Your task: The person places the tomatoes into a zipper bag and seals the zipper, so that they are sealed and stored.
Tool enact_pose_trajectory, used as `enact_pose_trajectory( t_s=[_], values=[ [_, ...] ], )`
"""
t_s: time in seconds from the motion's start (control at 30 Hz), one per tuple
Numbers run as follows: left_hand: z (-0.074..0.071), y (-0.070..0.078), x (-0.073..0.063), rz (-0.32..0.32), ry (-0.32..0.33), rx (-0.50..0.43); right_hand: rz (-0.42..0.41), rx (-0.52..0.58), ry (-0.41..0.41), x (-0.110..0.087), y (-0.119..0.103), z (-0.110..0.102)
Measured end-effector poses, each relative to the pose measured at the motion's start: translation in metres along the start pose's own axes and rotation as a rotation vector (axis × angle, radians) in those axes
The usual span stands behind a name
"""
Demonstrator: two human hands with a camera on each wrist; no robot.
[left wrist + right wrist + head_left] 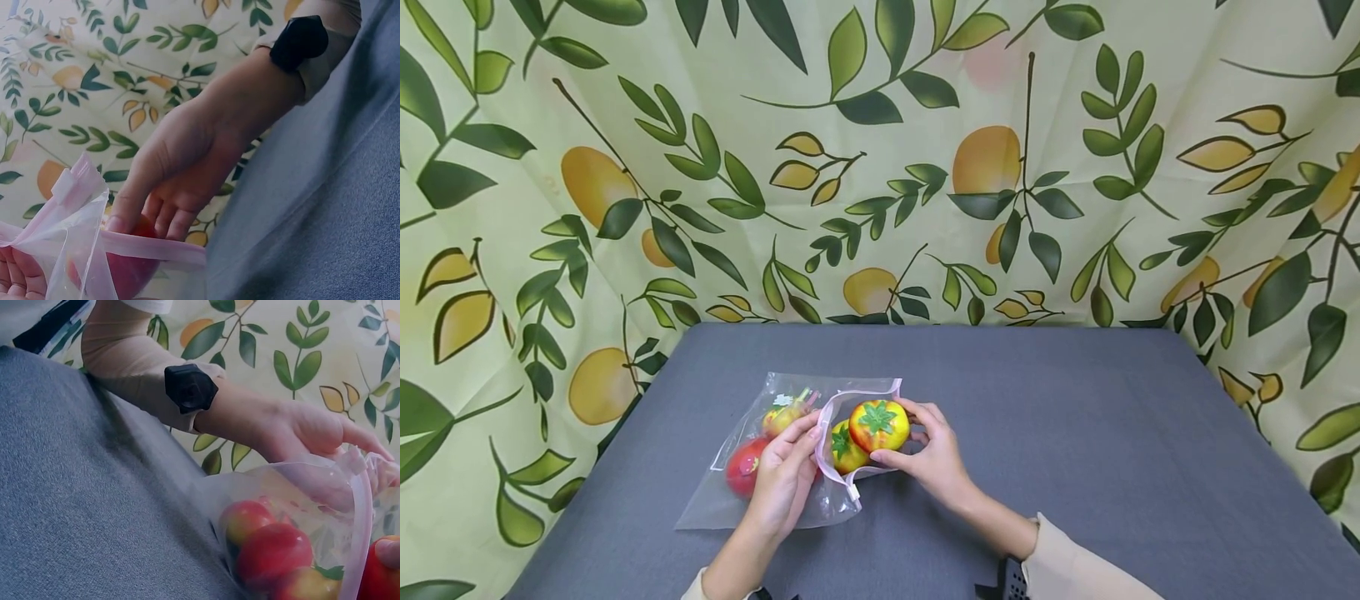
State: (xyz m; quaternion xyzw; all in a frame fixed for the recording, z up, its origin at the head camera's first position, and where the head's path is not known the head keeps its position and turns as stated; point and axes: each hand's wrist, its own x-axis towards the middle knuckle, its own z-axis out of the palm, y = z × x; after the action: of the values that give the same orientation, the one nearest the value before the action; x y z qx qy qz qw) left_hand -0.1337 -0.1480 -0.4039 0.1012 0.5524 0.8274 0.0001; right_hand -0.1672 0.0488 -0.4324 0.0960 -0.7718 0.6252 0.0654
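A clear zip bag (715,500) with a pink-edged mouth lies on the grey table, its mouth facing right. My left hand (786,475) pinches the mouth's near-left edge between thumb and fingers. In my right hand (936,454) is a yellow-and-red fruit with a green star-shaped top (883,427), gripped by thumb and fingers at the mouth. Just behind it, a second yellow fruit with a green top (844,450) sits inside. Deeper in the bag are a red fruit (745,468) and a yellow-red one (775,421); my left hand partly hides the contents.
The grey cloth-covered table (1075,433) extends around the bag, mostly to the right. Behind and at the sides hangs a leaf-and-fruit patterned curtain (880,208). A white zip slider (853,493) sits on the bag's near edge.
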Motion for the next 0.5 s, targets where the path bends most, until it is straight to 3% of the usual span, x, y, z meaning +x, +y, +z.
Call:
enact_pose_trajectory(
  t_s=[0.23,0.5],
  values=[
    [0.002,0.0,-0.001,0.002,0.015,0.019,-0.008,-0.018,0.025,0.001,-0.002,0.006],
    [0.002,-0.001,-0.001,0.005,0.006,0.02,-0.103,-0.136,0.052,0.001,-0.004,0.013]
  ],
)
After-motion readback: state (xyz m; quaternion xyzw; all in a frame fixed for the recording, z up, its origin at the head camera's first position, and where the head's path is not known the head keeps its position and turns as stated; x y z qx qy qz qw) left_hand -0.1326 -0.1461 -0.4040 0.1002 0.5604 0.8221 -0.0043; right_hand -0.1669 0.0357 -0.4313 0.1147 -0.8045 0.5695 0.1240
